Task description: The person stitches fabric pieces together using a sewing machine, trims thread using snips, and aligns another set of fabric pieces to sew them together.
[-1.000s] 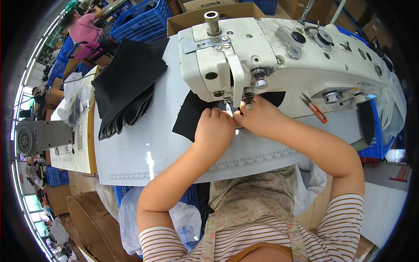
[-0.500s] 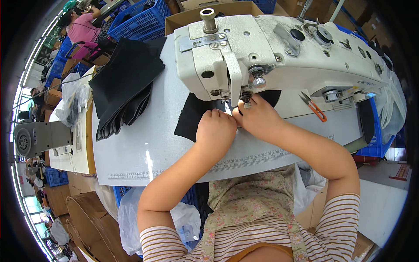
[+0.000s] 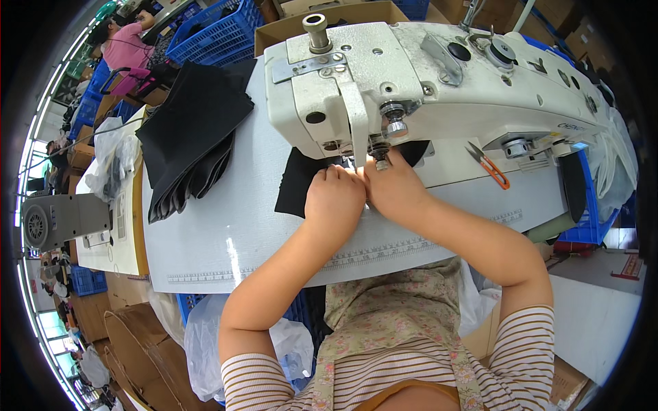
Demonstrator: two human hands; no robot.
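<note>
Under the head of a white sewing machine (image 3: 384,65) lies a black fabric piece (image 3: 293,183), one part showing left of the needle area and another to the right. My left hand (image 3: 334,197) has its fingers curled down onto the fabric just in front of the presser area. Close against it, my right hand (image 3: 392,186) is closed at the fabric's near edge, with its fingers bent beneath the machine head. Fingertips, needle and most of the middle of the fabric are hidden. To the left, a fanned stack of black fabric pieces (image 3: 195,127) rests on the table.
Orange-handled thread snips (image 3: 495,171) lie right of my right hand on the machine bed. A printed ruler strip (image 3: 356,257) runs along the near edge of the grey table (image 3: 199,243). Blue crates (image 3: 216,31) stand behind; at far left a person in pink (image 3: 128,46) sits.
The view has shifted slightly, moving the machine a little left in the picture. My right hand has drawn nearer to my left hand. Both remain at the fabric.
</note>
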